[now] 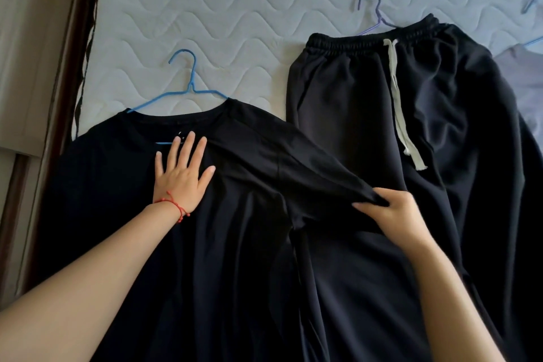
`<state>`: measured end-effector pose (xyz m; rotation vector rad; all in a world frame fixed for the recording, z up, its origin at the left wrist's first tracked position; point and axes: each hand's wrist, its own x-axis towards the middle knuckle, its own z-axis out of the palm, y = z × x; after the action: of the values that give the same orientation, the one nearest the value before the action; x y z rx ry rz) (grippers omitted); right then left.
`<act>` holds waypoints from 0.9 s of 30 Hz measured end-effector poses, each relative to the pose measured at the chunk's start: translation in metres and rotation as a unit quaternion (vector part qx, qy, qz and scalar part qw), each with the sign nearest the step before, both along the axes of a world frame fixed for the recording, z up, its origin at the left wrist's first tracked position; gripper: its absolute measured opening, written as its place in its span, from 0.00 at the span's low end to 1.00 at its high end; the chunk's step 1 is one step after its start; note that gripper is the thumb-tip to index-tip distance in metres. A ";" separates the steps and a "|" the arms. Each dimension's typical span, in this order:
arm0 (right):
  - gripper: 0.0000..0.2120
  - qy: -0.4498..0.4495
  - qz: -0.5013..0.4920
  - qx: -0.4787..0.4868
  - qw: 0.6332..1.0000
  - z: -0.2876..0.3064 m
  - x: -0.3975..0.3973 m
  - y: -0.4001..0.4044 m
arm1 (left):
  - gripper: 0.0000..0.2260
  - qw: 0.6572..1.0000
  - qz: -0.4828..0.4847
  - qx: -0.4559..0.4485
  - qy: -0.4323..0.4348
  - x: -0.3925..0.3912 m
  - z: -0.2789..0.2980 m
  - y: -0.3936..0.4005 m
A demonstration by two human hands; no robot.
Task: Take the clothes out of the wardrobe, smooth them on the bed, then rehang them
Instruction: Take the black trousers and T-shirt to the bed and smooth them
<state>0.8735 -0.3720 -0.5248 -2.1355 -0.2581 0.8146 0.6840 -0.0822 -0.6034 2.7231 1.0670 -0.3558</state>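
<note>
A black T-shirt [123,214] lies flat on the quilted white bed [235,9], still on its blue hanger [188,88]. My left hand [182,176], with a red string at the wrist, presses flat on the shirt's chest just below the collar, fingers spread. My right hand [390,211] pinches the end of the shirt's right sleeve [293,161] and holds it pulled out to the right. Beside the shirt lie black drawstring trousers [440,114] on a purple hanger [376,17], their pale cord running down the front.
A light grey garment [526,73] on another blue hanger [531,6] shows at the right edge. Along the left runs the dark wooden bed frame [67,67], with a pale wall panel beyond it.
</note>
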 end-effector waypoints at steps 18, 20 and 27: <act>0.17 -0.390 -0.041 -0.204 0.897 -0.011 -0.055 0.009 | 0.28 0.998 0.039 -0.013 -0.042 -0.001 0.020 -0.023; 0.18 -0.413 0.056 -0.160 0.895 -0.021 -0.083 0.033 | 0.27 0.993 0.043 0.011 -0.105 -0.014 0.024 -0.048; 0.24 -0.371 0.307 -0.105 0.870 -0.066 -0.166 0.096 | 0.26 1.000 0.016 0.004 -0.026 -0.098 0.003 -0.114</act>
<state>0.7072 -0.2756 -0.5905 -2.5248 -1.3576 0.3006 0.5864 -0.1964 -0.6002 2.7023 1.0997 -0.2755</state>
